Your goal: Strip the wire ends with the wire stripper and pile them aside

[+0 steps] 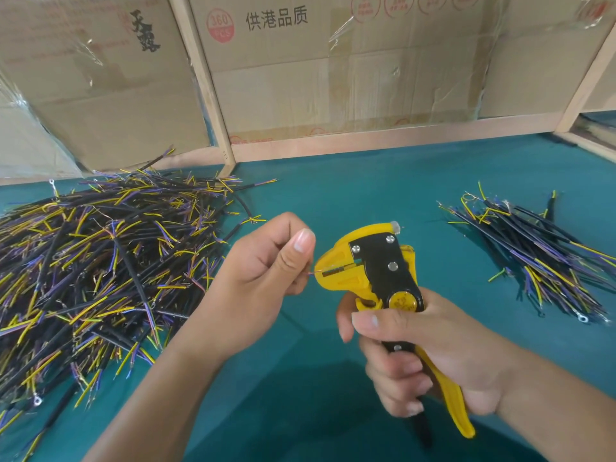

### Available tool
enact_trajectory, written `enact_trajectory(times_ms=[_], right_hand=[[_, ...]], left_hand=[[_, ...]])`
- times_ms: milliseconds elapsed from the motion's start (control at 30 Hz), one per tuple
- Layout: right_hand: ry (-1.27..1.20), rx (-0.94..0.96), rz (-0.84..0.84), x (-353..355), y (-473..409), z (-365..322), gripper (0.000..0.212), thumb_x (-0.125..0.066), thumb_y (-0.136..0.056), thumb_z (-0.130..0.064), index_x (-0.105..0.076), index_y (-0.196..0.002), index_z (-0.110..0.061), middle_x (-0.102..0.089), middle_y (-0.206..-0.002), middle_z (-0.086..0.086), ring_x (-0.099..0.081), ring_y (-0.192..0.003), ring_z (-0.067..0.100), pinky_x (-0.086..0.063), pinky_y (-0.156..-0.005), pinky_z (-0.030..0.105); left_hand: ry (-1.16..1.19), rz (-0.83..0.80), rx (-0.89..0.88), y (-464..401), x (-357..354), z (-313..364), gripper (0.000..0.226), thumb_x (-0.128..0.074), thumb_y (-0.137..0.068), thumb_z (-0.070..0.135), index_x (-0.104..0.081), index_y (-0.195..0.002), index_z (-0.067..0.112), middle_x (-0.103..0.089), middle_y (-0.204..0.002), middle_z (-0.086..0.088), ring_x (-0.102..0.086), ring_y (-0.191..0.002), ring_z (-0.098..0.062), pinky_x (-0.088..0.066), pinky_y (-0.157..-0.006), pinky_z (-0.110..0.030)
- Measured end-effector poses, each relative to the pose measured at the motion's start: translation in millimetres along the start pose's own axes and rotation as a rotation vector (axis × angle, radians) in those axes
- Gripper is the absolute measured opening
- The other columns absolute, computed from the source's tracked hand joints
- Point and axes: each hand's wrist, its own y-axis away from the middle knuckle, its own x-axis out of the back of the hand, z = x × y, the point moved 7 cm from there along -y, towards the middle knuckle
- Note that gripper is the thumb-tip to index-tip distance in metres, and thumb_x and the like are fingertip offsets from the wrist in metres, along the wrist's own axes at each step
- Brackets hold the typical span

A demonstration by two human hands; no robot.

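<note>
Right hand [423,355] nearest, fingers wrapped round the handles of the yellow wire stripper [376,278], head upright, jaws facing left to take the wire. Left hand [266,261] pinches a thin wire end [311,274] between thumb and forefinger, feeding its tip into the jaws. Big unsorted wire heap [100,261] lies left, smaller pile [540,255] right, both on the green table [366,195].

A broad strip of bare green table [350,195] runs between the big heap of wires [100,261] on the left and the smaller bundle of wires [540,248] on the right. At the back, the wooden frame [383,138] and cardboard boxes [333,78] wall off the table.
</note>
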Motion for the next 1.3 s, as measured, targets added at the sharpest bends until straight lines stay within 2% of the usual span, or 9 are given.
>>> enact_trajectory(times_ms=[100, 233, 367, 533, 767, 933, 1033, 1167, 1300], right_hand=[[0.017, -0.012, 0.045, 1.2, 0.7, 0.0, 0.042, -0.081, -0.073, -0.042, -0.062, -0.091, -0.008, -0.028, -0.048, 0.0, -0.027, -0.036, 0.013, -0.034, -0.046, 0.023], [0.016, -0.003, 0.066, 0.5, -0.8, 0.8, 0.071, -0.085, -0.072, -0.044, -0.039, -0.09, 0.007, -0.026, -0.048, 0.0, -0.025, -0.035, 0.013, -0.033, -0.044, 0.02], [-0.015, 0.057, 0.198, 7.7, -6.2, 1.2, 0.059, -0.081, -0.078, -0.037, -0.037, -0.076, 0.002, -0.024, -0.048, 0.001, -0.024, -0.035, 0.015, -0.032, -0.042, 0.02], [-0.366, 0.203, 0.604, 58.8, -9.6, -10.2, 0.027, -0.072, -0.074, -0.026, -0.046, -0.075, -0.015, -0.029, -0.056, 0.002, -0.03, -0.043, 0.018, -0.037, -0.044, 0.029], [-0.398, 0.127, 0.395, 53.4, -21.8, 2.4, 0.036, -0.072, -0.075, -0.015, -0.047, -0.101, -0.013, -0.046, -0.069, 0.01, -0.046, -0.059, 0.026, -0.054, -0.061, 0.04], [-0.448, 0.113, 0.344, 49.9, -21.5, 3.7, 0.033, -0.069, -0.072, -0.013, -0.054, -0.102, -0.011, -0.055, -0.079, 0.013, -0.055, -0.068, 0.03, -0.06, -0.072, 0.043], [-0.403, 0.073, 0.323, 45.8, -21.6, 6.2, 0.038, -0.073, -0.07, -0.011, -0.056, -0.104, -0.011, -0.057, -0.078, 0.012, -0.056, -0.067, 0.028, -0.059, -0.07, 0.041], [-0.38, 0.021, 0.307, 43.9, -24.2, 12.2, 0.039, -0.066, -0.074, -0.015, -0.053, -0.11, -0.01, -0.053, -0.077, 0.011, -0.052, -0.066, 0.027, -0.054, -0.069, 0.04], [-0.357, 0.001, 0.33, 48.2, -24.3, 16.8, 0.021, -0.056, -0.093, -0.011, -0.051, -0.113, -0.009, -0.052, -0.077, 0.011, -0.052, -0.065, 0.027, -0.052, -0.07, 0.041]], left_hand=[[-0.018, 0.015, 0.013, -1.0, -0.3, -2.0, 0.035, -0.046, -0.099, 0.037, -0.045, -0.077, 0.01, -0.038, -0.067, 0.004, -0.03, -0.057, -0.007, -0.031, -0.052, -0.013], [-0.022, 0.028, 0.01, -1.8, 1.3, -3.1, 0.036, -0.047, -0.103, 0.035, -0.045, -0.076, 0.01, -0.041, -0.067, 0.01, -0.03, -0.057, -0.008, -0.031, -0.051, -0.013], [-0.122, 0.072, -0.011, -2.7, 6.6, -2.2, 0.039, -0.045, -0.099, 0.039, -0.044, -0.075, 0.009, -0.035, -0.062, 0.004, -0.029, -0.055, -0.008, -0.029, -0.051, -0.014], [-0.142, 0.413, 0.003, -4.2, 42.4, -3.4, 0.035, -0.043, -0.102, 0.035, -0.043, -0.073, 0.016, -0.036, -0.055, 0.009, -0.027, -0.048, -0.003, -0.025, -0.045, -0.013], [0.13, 0.321, 0.127, -7.3, 32.2, -23.2, 0.031, -0.042, -0.091, 0.018, -0.073, -0.088, 0.027, -0.055, -0.069, 0.002, -0.041, -0.058, -0.012, -0.035, -0.052, -0.022], [0.295, 0.25, 0.117, -5.9, 12.5, -24.2, 0.022, -0.05, -0.101, 0.012, -0.06, -0.119, 0.004, -0.067, -0.089, -0.007, -0.064, -0.077, -0.018, -0.054, -0.074, -0.028], [0.316, 0.285, 0.209, -11.1, -2.1, -21.9, 0.03, -0.053, -0.094, 0.019, -0.06, -0.12, 0.008, -0.075, -0.098, -0.005, -0.068, -0.087, -0.016, -0.053, -0.081, -0.031], [0.256, 0.224, 0.271, -45.9, -19.3, 1.2, 0.013, -0.054, -0.1, 0.015, -0.061, -0.11, 0.01, -0.076, -0.105, -0.004, -0.066, -0.074, -0.008, -0.05, -0.064, -0.02], [0.374, 0.196, 0.378, -102.4, -56.3, 8.1, 0.005, -0.057, -0.099, 0.005, -0.061, -0.098, 0.002, -0.076, -0.086, -0.006, -0.072, -0.065, -0.01, -0.053, -0.056, -0.017]])
